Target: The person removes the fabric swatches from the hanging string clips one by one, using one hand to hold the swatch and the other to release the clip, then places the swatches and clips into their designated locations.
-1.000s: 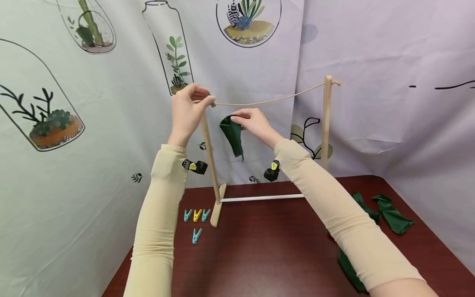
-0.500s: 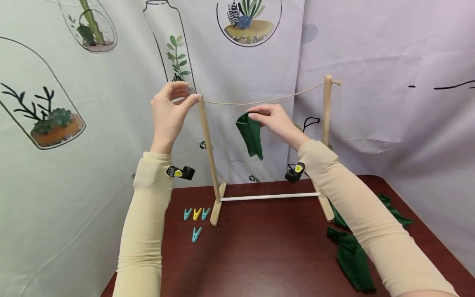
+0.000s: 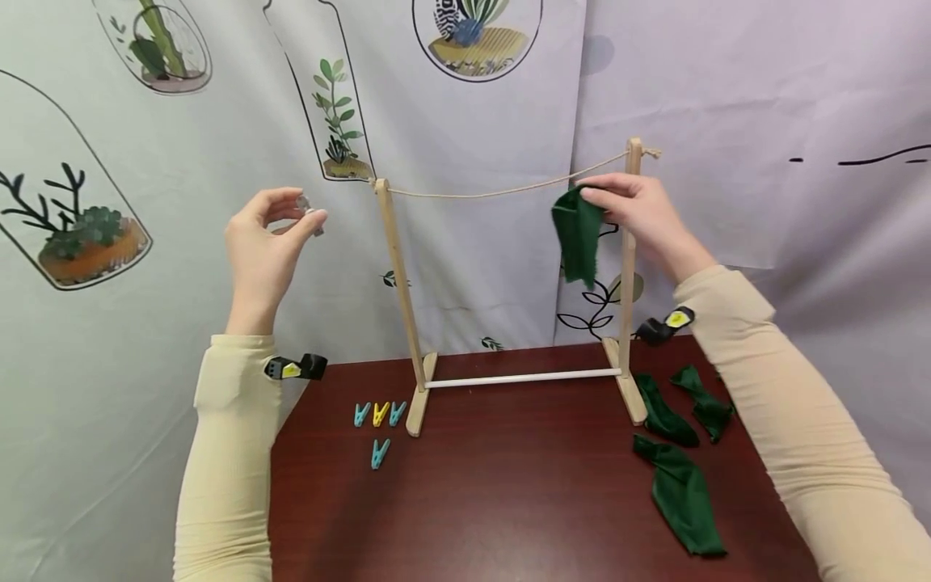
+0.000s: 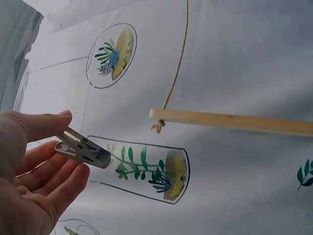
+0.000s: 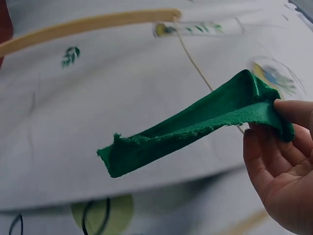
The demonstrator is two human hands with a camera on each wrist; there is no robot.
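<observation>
My left hand pinches a grey clothespin between thumb and fingers, off to the left of the wooden rack. In the left wrist view the clothespin's nose points away from the palm. With thumb and fingertips, my right hand holds a dark green cloth by its upper end, and the rest hangs down. The cloth is near the right end of the string, which sags between the left post and the right post. From the head view I cannot tell whether cloth and string touch.
On the dark red table, blue clothespins and a yellow clothespin lie by the rack's left foot. Green cloths lie at the right, near the right foot. A white rod joins the feet. A printed curtain hangs behind.
My left hand has moved left with the grey clothespin, away from the string and past the left post. My right hand has carried the green cloth rightward and slightly up, toward the right post.
</observation>
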